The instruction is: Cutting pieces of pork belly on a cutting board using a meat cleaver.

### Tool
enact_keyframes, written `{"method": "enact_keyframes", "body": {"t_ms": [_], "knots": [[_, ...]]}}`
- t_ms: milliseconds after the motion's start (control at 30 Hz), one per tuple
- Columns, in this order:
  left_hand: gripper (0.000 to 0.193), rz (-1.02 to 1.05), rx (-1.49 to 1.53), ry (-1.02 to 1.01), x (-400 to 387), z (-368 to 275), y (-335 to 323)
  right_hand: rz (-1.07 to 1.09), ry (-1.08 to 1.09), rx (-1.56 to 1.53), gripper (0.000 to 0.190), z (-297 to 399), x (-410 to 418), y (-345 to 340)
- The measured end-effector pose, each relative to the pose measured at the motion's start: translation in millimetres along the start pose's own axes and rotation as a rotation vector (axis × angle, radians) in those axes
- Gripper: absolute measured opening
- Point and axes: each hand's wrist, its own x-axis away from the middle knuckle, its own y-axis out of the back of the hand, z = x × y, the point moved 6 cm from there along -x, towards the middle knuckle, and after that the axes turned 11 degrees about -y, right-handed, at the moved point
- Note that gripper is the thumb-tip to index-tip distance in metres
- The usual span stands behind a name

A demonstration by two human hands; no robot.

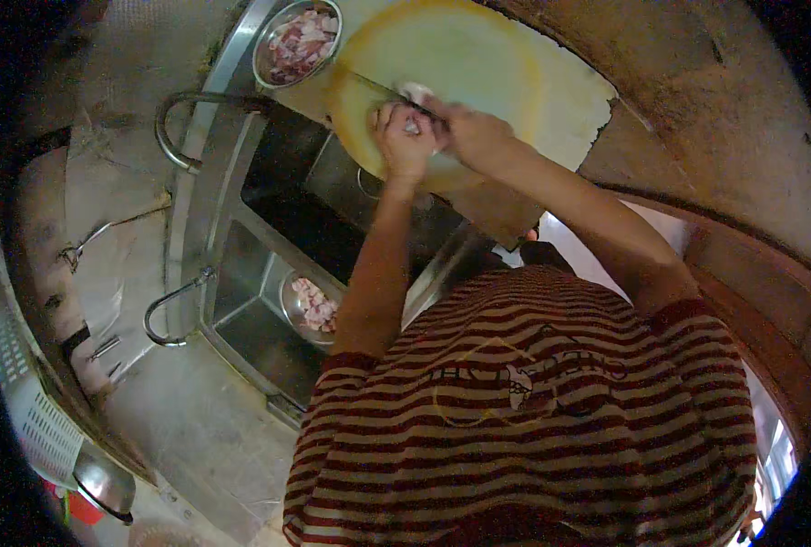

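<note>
A knife (378,87) with a long blade lies across a round, pale cutting board (474,48), its tip pointing to the upper left. My right hand (479,133) is closed around its handle. Close against the blade, my left hand (404,137) has its fingers curled over a piece of meat (412,127), mostly hidden and blurred. Another pale piece of meat (416,90) shows just beyond the blade. Past the board's upper-left edge stands a metal bowl (258,65) of cut raw meat (301,44).
Below the board is a steel double sink (289,256) with two curved faucets (163,130). A second metal bowl (289,308) of meat chunks (315,305) sits in the nearer basin. A white perforated basket (47,424) and a steel bowl (108,478) stand at lower left.
</note>
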Motion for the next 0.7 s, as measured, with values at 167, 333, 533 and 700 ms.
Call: {"method": "enact_keyframes", "body": {"t_ms": [167,333,533,700], "knots": [[0.009,-0.038,-0.048,-0.025,3.2,0.0,12.7,-0.005,-0.012,0.081,0.036,-21.5,51.7,12.6],[0.008,-0.041,0.071,-0.079,4.0,-7.1,6.8,-0.061,-0.069,0.053,0.033,-15.3,-9.5,18.8],[0.009,-0.069,0.076,-0.02,14.0,-3.5,18.0,-0.183,-0.066,0.005,0.033,-60.0,-12.8,53.7],[0.008,-0.106,0.06,-0.024,20.5,1.3,20.7,-0.116,-0.141,0.031,0.031,-49.6,54.3,59.1]]}}
